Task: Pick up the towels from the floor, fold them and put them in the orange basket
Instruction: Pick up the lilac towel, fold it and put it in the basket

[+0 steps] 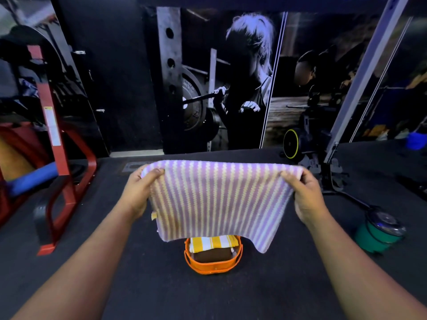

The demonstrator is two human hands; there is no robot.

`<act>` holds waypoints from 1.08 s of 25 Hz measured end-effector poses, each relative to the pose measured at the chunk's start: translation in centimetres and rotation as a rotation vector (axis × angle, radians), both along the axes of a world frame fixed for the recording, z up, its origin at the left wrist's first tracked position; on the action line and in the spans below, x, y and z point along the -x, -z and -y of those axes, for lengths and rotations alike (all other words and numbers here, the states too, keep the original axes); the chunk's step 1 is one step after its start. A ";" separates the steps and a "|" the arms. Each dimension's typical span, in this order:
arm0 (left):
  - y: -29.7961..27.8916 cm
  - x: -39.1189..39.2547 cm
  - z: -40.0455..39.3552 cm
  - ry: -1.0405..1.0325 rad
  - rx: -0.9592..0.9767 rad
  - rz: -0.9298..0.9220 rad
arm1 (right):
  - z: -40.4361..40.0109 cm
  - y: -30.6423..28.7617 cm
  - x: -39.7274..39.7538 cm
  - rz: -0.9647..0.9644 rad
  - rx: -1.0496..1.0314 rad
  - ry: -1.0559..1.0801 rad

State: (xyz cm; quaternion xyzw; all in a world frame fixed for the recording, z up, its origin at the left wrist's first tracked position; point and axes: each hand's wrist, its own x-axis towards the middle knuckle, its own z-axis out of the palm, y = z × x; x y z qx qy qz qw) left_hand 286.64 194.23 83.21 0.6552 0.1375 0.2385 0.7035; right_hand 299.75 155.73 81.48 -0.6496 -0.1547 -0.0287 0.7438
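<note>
The purple-and-cream striped towel looks like soft, ribbed woven cloth. The orange basket is smooth, slightly glossy plastic. The dark floor mat appears matt and finely grainy. The red frame is painted metal.

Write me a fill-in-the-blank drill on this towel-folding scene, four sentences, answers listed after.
1. The left hand and right hand grip the top corners of a towel striped white, yellow and ____.
2. Directly below the towel, the ____ basket sits on the floor.
3. Inside the basket, a yellow-and-white striped towel lies beside a ____ one.
4. The weight on the floor to the right is ____.

Answers: purple; orange; brown; green
</note>
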 end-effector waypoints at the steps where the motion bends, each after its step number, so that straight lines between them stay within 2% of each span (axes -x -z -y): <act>1: -0.8 -0.3 0.2 -0.018 0.067 0.024 | -0.2 0.2 0.2 -0.066 0.009 -0.092; 3: -1.9 -0.9 0.4 -0.065 0.125 -0.001 | -1.0 1.7 1.5 -0.150 0.361 -0.256; 4: -2.1 -1.2 0.4 -0.081 0.121 -0.025 | -1.2 2.8 2.0 -0.177 0.437 -0.268; 6: -3.0 -1.2 -0.3 -0.081 0.169 -0.043 | -1.8 3.5 2.1 -0.233 0.301 -0.221; 9: -4.2 0.4 -2.0 0.064 0.491 -0.025 | -3.7 2.0 2.5 -0.328 0.018 -0.233; 10: -4.2 1.3 -2.5 0.155 0.520 -0.003 | -4.3 1.7 2.6 -0.359 -0.018 -0.210; 12: -1.5 3.0 -2.7 0.315 0.319 -0.030 | -5.2 1.2 2.6 -0.399 -0.049 -0.168; 14: 3.0 4.3 -1.9 0.431 0.041 -0.290 | -5.2 1.2 2.2 -0.411 0.007 -0.109; 15: 4.8 4.3 -1.9 0.415 -0.001 -0.381 | -5.1 1.7 2.0 -0.408 0.098 -0.083; 17: 6.2 3.6 -2.4 0.234 0.082 -0.398 | -5.1 3.4 1.5 -0.393 0.315 -0.021; 19: 6.4 2.6 -3.5 0.088 0.190 -0.360 | -5.4 4.8 1.1 -0.382 0.423 0.085; 21: 6.5 2.4 -4.3 -0.019 0.135 -0.340 | -6.4 5.7 1.2 -0.360 0.419 0.146; 23: 6.8 3.0 -4.8 -0.102 0.016 -0.354 | -7.5 6.0 1.7 -0.367 0.314 0.069; 25: 7.2 3.6 -6.1 -0.017 0.056 -0.266 | -8.1 6.0 2.8 -0.344 0.245 -0.139; 26: 7.2 4.0 -6.5 0.088 0.078 -0.242 | -8.1 6.0 3.3 -0.260 0.348 -0.218; 27: 7.5 4.3 -7.2 0.201 0.057 -0.238 | -8.0 6.2 3.5 -0.148 0.535 -0.249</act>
